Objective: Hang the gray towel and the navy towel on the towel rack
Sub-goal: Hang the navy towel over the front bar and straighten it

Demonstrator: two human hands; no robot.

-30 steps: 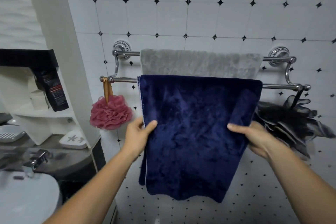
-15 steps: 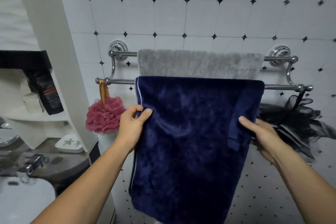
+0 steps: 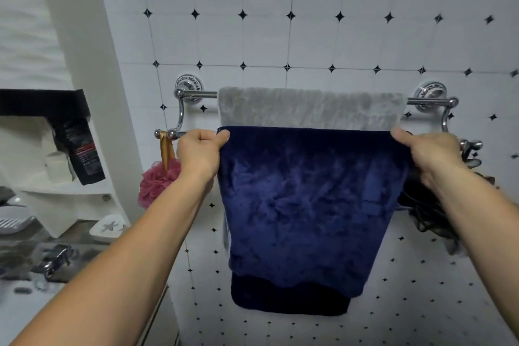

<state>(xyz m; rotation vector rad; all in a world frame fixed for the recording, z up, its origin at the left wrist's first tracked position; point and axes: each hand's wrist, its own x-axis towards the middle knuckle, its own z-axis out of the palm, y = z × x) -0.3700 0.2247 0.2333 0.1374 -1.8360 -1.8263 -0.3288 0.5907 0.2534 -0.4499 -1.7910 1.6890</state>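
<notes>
A chrome double-bar towel rack (image 3: 193,94) is fixed to the tiled wall. The gray towel (image 3: 309,108) is draped over its rear upper bar. The navy towel (image 3: 309,199) hangs over the front lower bar, folded so a back layer shows below the front one. My left hand (image 3: 200,150) pinches the navy towel's top left corner at the bar. My right hand (image 3: 429,153) grips its top right corner.
A pink bath pouf (image 3: 158,182) hangs by a gold ribbon from the rack's left end. A dark mesh sponge (image 3: 432,213) hangs at the right end. To the left are a white shelf unit (image 3: 64,194), soap dishes (image 3: 108,227) and a faucet (image 3: 53,260).
Both hands have risen from the towel's middle edges to its top corners at the bar. The navy towel now hangs flatter and straighter.
</notes>
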